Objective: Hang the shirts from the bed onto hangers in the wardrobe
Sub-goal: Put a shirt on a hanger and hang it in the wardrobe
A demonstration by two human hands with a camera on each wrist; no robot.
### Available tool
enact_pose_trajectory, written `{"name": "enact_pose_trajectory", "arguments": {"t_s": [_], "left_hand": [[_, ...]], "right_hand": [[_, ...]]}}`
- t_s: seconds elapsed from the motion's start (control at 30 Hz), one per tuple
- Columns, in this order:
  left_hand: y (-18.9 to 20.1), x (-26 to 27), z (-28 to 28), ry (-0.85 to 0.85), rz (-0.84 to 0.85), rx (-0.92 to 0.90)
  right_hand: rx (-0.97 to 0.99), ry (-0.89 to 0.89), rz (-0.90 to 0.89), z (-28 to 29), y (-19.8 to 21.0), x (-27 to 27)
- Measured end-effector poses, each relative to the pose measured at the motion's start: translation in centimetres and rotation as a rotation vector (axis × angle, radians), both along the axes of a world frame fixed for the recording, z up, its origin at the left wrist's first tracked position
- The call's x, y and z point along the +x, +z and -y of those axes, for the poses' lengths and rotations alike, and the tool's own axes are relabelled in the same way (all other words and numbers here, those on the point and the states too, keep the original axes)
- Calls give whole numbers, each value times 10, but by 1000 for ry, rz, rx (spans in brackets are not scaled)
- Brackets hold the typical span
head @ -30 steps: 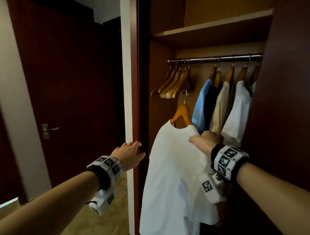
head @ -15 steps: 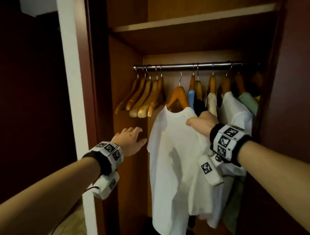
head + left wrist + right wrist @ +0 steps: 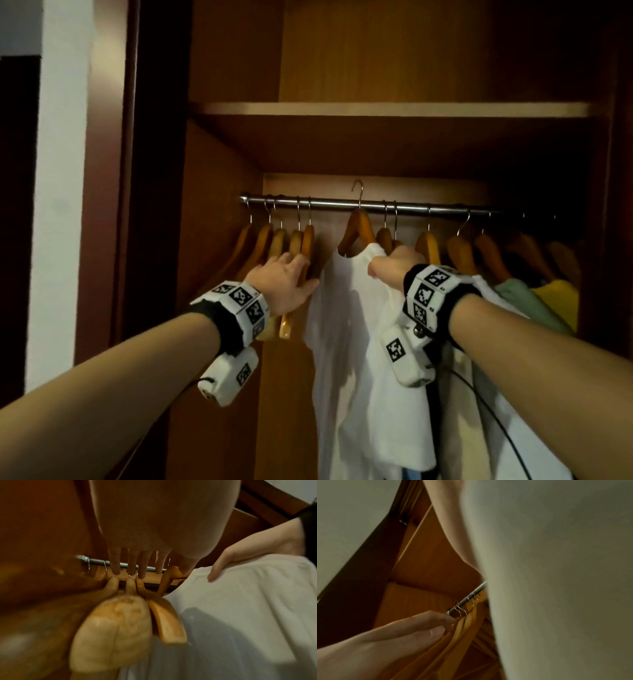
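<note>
A metal rail ran across the wardrobe under a wooden shelf. Five bare wooden hangers hung bunched at its left end. Right of centre hung hangers carrying shirts: white, green, yellow. One hanger's hook stood above the rail, its white shirt draped below.

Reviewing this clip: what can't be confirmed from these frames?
- Right hand fingers: head view, hidden behind the white shirt; its grip shows only in the left wrist view.
- Hanger hook: whether it sits on the rail is unclear.
- Right wrist view: shirt fabric blocks half.
</note>
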State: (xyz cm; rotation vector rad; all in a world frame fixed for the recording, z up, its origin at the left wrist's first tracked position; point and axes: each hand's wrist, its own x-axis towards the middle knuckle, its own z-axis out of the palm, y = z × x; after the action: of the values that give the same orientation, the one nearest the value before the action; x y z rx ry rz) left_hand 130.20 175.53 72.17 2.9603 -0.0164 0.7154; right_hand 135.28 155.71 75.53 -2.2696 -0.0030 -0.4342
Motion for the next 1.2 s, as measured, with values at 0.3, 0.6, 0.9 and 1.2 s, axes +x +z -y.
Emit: {"name": "enact_pose_trajectory", "arguments": {"t_s": [0.3,0.6,0.9,1.2], "left_hand": [[-15,42,-25,-151,47,-61],[0,59,-66,-132,33,20],[-29,55,-77,-170,35,66],[-34,60,-70,-217,65,21]], "right_hand": [[-234,-101,0,-16,-8,14],[-601,-125,175,-98,18,-34],[-832,-152,84,-147,-42,-14],[-754,-178,124,-144,-34,-20]]}}
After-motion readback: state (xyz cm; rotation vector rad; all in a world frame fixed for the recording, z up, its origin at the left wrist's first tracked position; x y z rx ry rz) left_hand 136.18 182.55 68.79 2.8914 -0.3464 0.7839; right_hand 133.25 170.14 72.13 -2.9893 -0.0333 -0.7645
